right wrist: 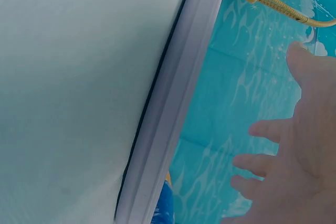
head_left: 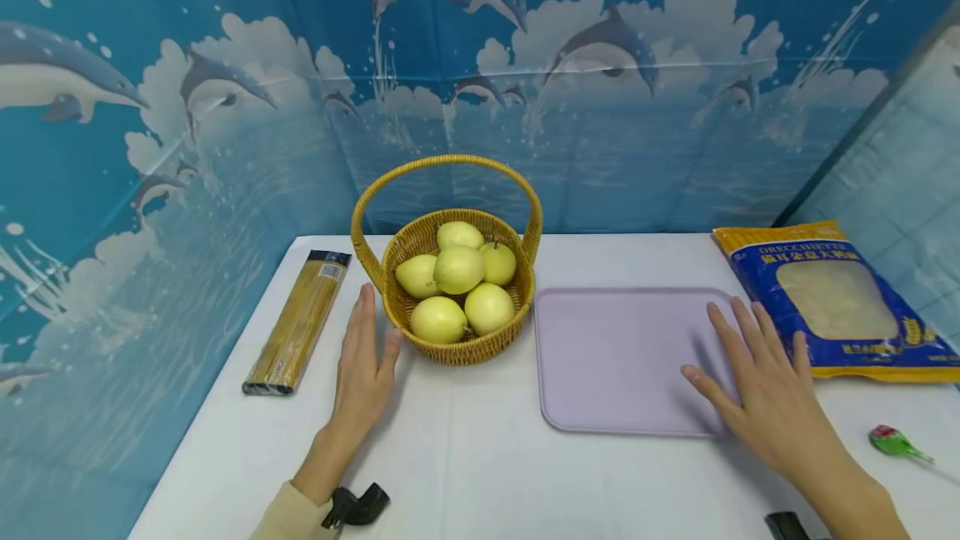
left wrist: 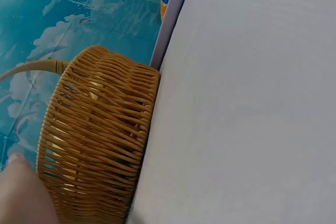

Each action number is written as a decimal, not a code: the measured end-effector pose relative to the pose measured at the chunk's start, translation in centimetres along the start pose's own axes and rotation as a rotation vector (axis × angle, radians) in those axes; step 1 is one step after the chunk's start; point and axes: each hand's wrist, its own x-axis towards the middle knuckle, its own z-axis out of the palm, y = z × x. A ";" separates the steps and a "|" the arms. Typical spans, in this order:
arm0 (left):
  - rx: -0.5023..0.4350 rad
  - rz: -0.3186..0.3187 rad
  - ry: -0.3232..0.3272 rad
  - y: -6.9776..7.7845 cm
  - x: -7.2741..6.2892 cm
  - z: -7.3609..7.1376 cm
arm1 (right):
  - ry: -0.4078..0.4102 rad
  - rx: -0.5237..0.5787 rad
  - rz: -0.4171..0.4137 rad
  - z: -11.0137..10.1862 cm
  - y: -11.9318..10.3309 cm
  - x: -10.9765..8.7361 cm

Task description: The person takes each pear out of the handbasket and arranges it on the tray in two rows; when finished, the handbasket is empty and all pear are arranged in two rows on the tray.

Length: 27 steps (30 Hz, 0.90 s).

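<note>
A wicker basket with a tall arched handle stands at the middle back of the table, holding several yellow-green pears. My left hand is beside the basket's left side, fingers straight and nothing held. In the left wrist view, the thumb shows at the lower left, close to the woven wall. To the right of the basket lies a flat lilac tray with nothing on it. Over the tray's right edge, my right hand is spread with its fingers extended and holds nothing.
At the left lies a long clear pack of thin yellow-brown sticks. A blue and yellow orecchiette bag lies at the back right. In front of it is a wrapped lollipop. A dolphin-print curtain hangs behind the table.
</note>
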 end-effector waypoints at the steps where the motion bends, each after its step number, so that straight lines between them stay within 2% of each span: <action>1: -0.019 -0.009 0.005 -0.3 0.1 0.0 | -0.003 0.015 0.003 0.0 -0.1 0.2; 4: -0.081 -0.042 -0.002 -1.0 0.4 0.2 | -0.025 0.052 0.015 0.1 -0.3 0.5; 10: -0.208 -0.126 -0.060 -1.9 1.2 0.7 | -0.043 0.111 0.037 0.3 -0.4 0.7; 17: -0.281 -0.174 -0.095 -2.4 2.5 1.1 | -0.026 0.194 0.022 0.5 -1.1 0.8; 21: -0.335 -0.214 -0.113 -2.4 3.1 1.4 | -0.056 0.206 0.002 0.4 -2.3 1.4; 22: -0.364 -0.235 -0.119 -1.8 3.3 1.2 | -0.058 0.207 -0.010 0.3 -2.7 1.7; 27: -0.477 -0.286 -0.081 -1.7 4.4 2.1 | -0.108 0.238 -0.058 -1.1 -5.2 3.5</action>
